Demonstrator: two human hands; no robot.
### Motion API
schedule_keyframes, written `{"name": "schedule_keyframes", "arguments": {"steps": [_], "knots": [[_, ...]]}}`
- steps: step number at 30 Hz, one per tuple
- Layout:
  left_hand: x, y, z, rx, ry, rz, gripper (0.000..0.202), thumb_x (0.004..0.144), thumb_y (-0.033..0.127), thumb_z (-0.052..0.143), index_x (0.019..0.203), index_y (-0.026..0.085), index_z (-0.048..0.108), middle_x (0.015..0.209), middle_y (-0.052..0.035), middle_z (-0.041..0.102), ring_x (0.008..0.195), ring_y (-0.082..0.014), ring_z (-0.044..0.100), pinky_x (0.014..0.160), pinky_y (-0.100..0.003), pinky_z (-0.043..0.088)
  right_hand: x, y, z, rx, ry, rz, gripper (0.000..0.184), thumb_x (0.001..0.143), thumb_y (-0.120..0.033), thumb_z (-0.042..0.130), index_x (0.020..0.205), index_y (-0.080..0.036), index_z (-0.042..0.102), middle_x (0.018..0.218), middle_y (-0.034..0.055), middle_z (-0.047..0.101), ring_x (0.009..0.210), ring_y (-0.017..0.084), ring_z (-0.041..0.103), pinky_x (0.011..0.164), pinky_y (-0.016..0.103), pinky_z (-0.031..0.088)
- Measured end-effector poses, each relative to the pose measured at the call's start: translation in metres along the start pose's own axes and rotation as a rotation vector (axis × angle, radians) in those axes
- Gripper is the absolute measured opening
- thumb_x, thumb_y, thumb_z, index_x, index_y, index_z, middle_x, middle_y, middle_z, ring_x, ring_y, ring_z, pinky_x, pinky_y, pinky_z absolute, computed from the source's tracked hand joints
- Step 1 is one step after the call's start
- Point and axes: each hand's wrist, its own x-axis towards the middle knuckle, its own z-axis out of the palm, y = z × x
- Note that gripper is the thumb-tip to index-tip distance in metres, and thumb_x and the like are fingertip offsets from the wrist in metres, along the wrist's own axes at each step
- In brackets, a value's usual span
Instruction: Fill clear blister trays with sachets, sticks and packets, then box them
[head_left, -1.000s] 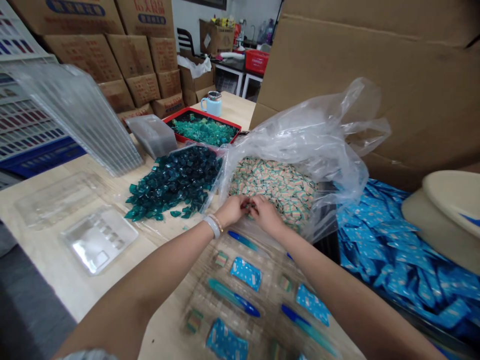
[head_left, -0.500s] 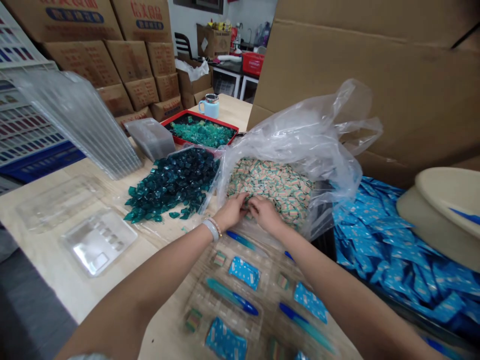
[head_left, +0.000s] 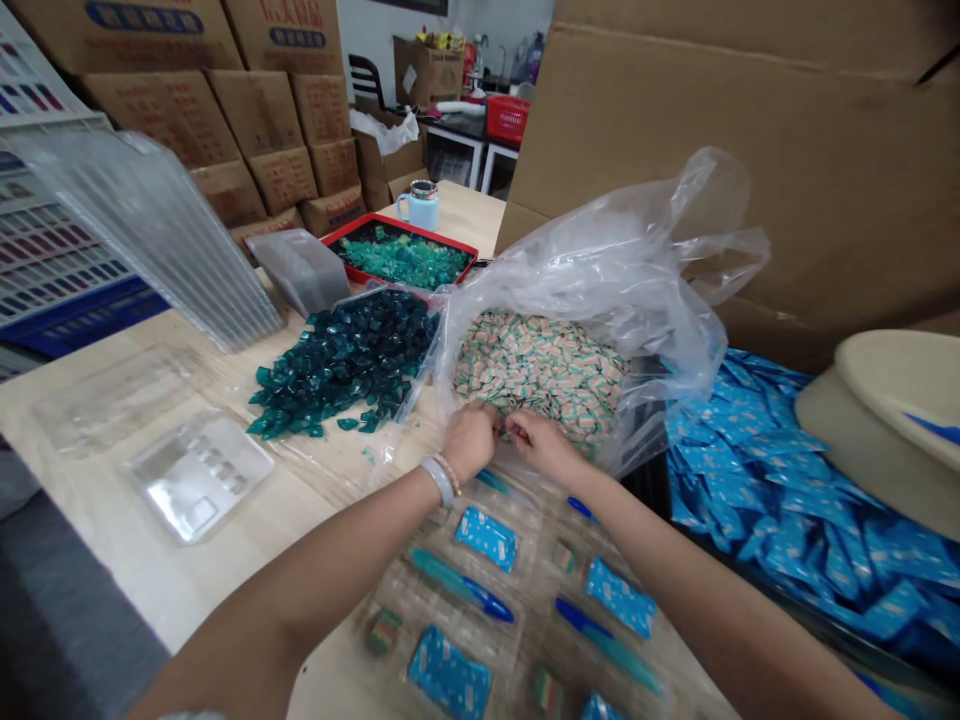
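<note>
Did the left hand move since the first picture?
Yes, the left hand moved a little down, closer to the blue sachet.

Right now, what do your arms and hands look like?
The left hand and right hand are bare, without gloves. The left wrist wears a white band and a thin beaded bracelet; a pale sleeve edge shows at the bottom of the view.

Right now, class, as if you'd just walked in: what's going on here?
A person's left hand and right hand are working at a heap of small green-and-peach sachets in a clear plastic bag; what they hold is too small to tell. Below lies a clear plastic tray holding blue sachets and blue-tipped teal sticks. To the left is a pile of dark teal pieces; to the right, a heap of blue sachets.
</note>
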Motion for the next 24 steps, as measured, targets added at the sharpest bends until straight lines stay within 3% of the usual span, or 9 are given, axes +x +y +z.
{"name": "schedule_keyframes", "arguments": {"steps": [6, 13, 21, 24], "knots": [[0.007, -0.009, 0.000, -0.172, -0.083, 0.103, 0.023, 0.071, 0.011, 0.043, 0.082, 0.015, 0.062, 0.079, -0.0059, 0.065, 0.074, -0.0161, 0.057, 0.068, -0.024, 0.042, -0.007, 0.003, -0.001, 0.004, -0.011, -0.001, 0.016, 0.070, -0.004, 0.043, 0.072, -0.018, 0.049, 0.074, 0.0016, 0.049, 0.072, 0.014, 0.046, 0.065, 0.024, 0.035], [0.013, -0.014, 0.000, -0.276, -0.227, 0.257, 0.022, 0.068, 0.011, 0.045, 0.076, 0.014, 0.066, 0.077, -0.0054, 0.066, 0.072, -0.0152, 0.057, 0.068, -0.023, 0.043, -0.009, -0.001, 0.006, -0.099, 0.005, 0.109, 0.016, 0.072, -0.007, 0.045, 0.082, -0.018, 0.048, 0.071, 0.0008, 0.050, 0.067, 0.014, 0.046, 0.062, 0.025, 0.036], [0.006, -0.013, -0.001, -0.266, -0.213, 0.213, 0.019, 0.069, 0.012, 0.049, 0.077, 0.014, 0.065, 0.077, -0.0063, 0.065, 0.073, -0.0161, 0.057, 0.069, -0.024, 0.043, -0.017, -0.013, 0.007, -0.170, 0.033, 0.076, 0.020, 0.074, -0.007, 0.043, 0.090, -0.017, 0.051, 0.090, 0.0066, 0.054, 0.084, 0.017, 0.049, 0.073, 0.029, 0.040], [0.009, -0.017, -0.008, -0.244, -0.136, 0.099, 0.020, 0.072, 0.013, 0.048, 0.083, 0.012, 0.064, 0.078, -0.0069, 0.065, 0.073, -0.0160, 0.057, 0.069, -0.025, 0.043, -0.020, -0.016, 0.010, -0.195, 0.033, 0.109, 0.020, 0.077, -0.009, 0.042, 0.091, -0.017, 0.054, 0.089, 0.0072, 0.055, 0.084, 0.018, 0.050, 0.074, 0.029, 0.040]]}}
